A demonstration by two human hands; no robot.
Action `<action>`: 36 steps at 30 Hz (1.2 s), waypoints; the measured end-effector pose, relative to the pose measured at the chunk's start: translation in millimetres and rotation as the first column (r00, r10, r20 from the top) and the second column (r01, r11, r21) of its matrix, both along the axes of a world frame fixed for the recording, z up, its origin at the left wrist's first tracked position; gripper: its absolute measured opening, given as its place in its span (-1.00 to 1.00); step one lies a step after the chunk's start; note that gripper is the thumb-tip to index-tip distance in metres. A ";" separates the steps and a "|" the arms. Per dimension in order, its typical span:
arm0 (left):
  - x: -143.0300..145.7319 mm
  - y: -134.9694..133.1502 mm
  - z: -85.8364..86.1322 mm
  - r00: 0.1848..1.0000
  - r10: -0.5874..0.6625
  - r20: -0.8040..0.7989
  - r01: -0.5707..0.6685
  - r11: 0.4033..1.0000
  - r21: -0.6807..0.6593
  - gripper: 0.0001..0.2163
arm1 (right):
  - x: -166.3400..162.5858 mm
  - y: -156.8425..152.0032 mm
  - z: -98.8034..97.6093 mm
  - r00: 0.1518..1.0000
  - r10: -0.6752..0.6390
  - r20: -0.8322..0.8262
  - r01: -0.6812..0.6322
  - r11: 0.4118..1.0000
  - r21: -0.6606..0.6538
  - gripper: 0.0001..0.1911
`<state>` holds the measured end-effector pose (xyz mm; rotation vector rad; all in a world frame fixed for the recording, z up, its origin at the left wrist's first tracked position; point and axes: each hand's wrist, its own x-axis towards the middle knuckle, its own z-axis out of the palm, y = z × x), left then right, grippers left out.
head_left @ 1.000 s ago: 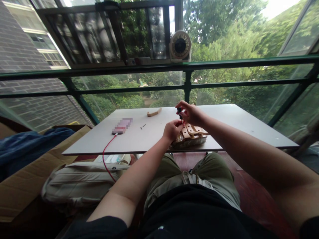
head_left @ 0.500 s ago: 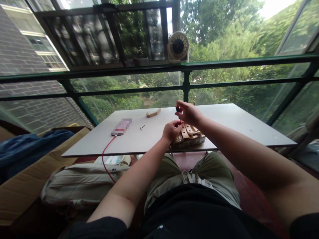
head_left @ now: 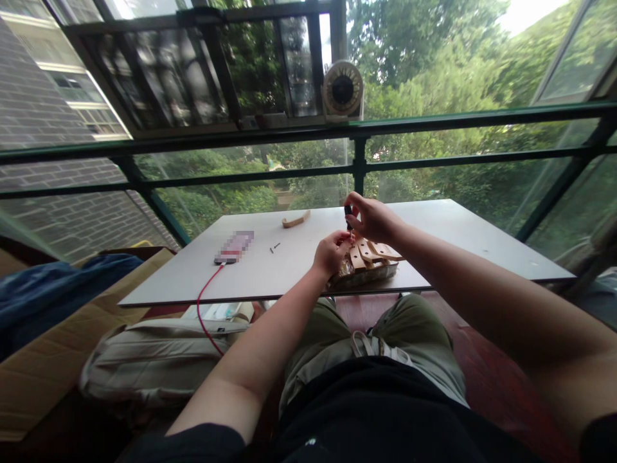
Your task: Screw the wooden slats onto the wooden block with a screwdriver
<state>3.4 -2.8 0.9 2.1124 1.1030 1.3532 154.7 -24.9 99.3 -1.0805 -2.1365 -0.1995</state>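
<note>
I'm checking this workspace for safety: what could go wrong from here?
The black-handled tool in the right hand points down close to the fingers of the left hand, so a slip might jab them. The red cable from the phone-like device hangs over the edge of the table; a snag could drag the device off. The small screw-like pieces lie loose and might roll if bumped.

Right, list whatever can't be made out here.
All in the head view:
Screwdriver: tip hidden at the fingers of the left hand.
Container: contents beneath the wooden pieces, covered by them.
Phone: screen blurred by pixelation.
Red cable: lower end hidden behind the left forearm.
Two screws: head slots too small.
</note>
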 end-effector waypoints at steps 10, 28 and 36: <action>-1.0 2.4 -2.1 1.000 0.016 0.003 -0.016 1.000 -0.008 -0.85 | 1.5 6.8 -6.7 0.997 0.073 -0.013 -0.073 0.996 -0.043 -0.59; 0.7 -1.0 3.0 1.000 0.014 -0.011 -0.014 1.000 -0.012 -0.84 | -9.4 7.9 -2.6 0.999 -0.032 0.019 0.032 0.999 -0.009 -0.70; 0.8 -2.0 2.6 1.000 0.025 -0.009 -0.025 0.999 -0.045 -0.82 | -10.0 5.2 -1.5 0.990 -0.129 0.053 0.127 0.991 0.034 -0.72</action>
